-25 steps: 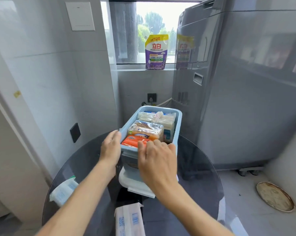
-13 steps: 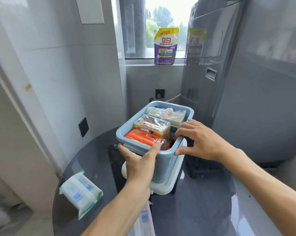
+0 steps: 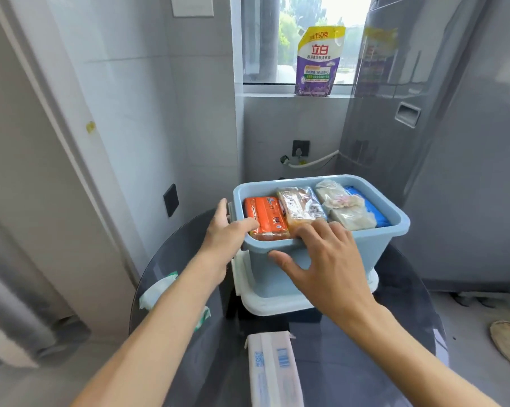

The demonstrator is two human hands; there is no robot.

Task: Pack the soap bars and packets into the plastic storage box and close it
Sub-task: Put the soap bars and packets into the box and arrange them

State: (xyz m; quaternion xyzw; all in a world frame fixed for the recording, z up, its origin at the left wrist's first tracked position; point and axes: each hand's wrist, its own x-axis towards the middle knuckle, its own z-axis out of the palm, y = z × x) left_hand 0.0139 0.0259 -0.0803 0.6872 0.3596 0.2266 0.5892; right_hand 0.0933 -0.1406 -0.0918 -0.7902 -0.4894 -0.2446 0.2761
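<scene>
Here the light blue plastic storage box [image 3: 330, 268] stands lidless at the centre of the round dark glass table [image 3: 394, 333], resting on a white lid [image 3: 277, 304], and it holds an orange soap bar [image 3: 265, 215] at its 9 o'clock end, a brown clear-wrapped soap bar [image 3: 300, 207] beside it, then pale wrapped packets [image 3: 344, 207] and a blue packet [image 3: 374, 212] toward 3 o'clock. The left hand [image 3: 227, 233] grips the box's 9 o'clock end, thumb curled over the rim, while the right hand [image 3: 327, 265] clasps the near wall, fingers over the rim and thumb beneath. At 6 o'clock on the table lies a white packet [image 3: 273, 371], at 8 o'clock a white-and-green packet [image 3: 160, 292], and a purple detergent pouch [image 3: 318, 63] stands on the window sill at 12 o'clock.
</scene>
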